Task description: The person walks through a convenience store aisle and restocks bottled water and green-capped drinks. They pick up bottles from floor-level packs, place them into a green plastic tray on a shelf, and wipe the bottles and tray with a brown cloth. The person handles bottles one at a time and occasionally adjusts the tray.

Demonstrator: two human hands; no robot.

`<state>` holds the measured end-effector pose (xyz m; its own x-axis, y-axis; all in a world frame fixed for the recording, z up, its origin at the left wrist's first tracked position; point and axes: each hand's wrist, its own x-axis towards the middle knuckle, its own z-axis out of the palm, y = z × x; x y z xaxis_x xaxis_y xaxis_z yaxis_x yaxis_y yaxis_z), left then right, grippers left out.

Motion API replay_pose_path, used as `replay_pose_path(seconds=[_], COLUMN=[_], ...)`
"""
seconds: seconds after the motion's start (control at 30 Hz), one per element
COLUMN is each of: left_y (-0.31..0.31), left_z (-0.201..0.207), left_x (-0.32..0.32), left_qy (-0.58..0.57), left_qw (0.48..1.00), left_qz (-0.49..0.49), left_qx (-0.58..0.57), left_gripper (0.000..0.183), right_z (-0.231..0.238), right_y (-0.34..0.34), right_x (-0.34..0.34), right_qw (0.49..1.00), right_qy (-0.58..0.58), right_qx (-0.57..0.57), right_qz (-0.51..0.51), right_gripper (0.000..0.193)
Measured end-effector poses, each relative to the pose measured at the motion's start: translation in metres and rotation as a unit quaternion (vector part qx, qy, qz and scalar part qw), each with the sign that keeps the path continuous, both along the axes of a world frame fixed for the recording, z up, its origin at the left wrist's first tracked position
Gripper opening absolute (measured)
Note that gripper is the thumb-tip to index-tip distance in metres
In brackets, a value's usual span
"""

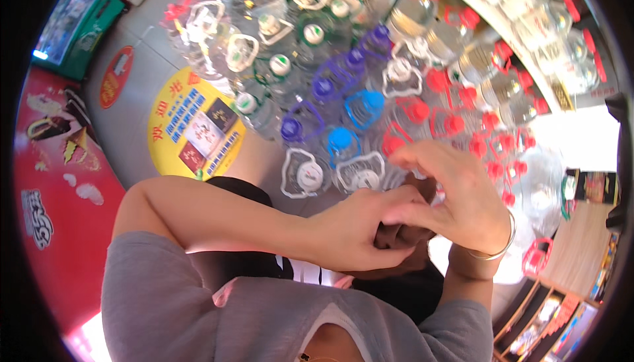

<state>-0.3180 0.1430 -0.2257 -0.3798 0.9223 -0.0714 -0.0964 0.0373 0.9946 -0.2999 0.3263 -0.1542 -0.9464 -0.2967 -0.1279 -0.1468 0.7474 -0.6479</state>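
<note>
Both hands bunch a brown cloth [396, 236], left hand [360, 230] clenched, right hand [456, 197] loosely curled; large water jugs [360, 111] crowd twelve o'clock.

Packed water jugs [343, 98] probably block ahead; floor [132, 117] left open.

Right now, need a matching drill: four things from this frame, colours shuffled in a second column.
Things:
1. cloth held in both hands
2. bracelet on the right wrist
3. round floor sticker
4. sleeve on the left arm

Colours:
A. yellow
B. grey
C. brown
D. silver

Pairs: 1-C, 2-D, 3-A, 4-B
</note>
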Motion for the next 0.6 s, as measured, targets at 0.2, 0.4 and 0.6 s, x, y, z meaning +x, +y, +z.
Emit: replay_pose_path(seconds=[0.2,0.4,0.6], left_y=[-0.006,-0.007,0.0], left_z=[0.003,0.002,0.002], left_x=[-0.013,-0.017,-0.025], left_qy=[-0.06,-0.056,-0.155], left_qw=[0.969,0.963,0.947], left_qz=[0.108,0.162,0.235], left_qx=[0.213,0.208,0.156], left_gripper=[0.059,0.063,0.066], right_z=[-0.012,-0.015,-0.008], right_y=[0.013,0.012,0.026], right_x=[-0.006,-0.011,-0.003], right_qw=[0.973,0.976,0.965], right_qy=[-0.064,-0.08,0.136], right_qx=[-0.216,-0.203,-0.186], right_qz=[0.058,-0.022,-0.127], right_gripper=[0.085,0.077,0.058])
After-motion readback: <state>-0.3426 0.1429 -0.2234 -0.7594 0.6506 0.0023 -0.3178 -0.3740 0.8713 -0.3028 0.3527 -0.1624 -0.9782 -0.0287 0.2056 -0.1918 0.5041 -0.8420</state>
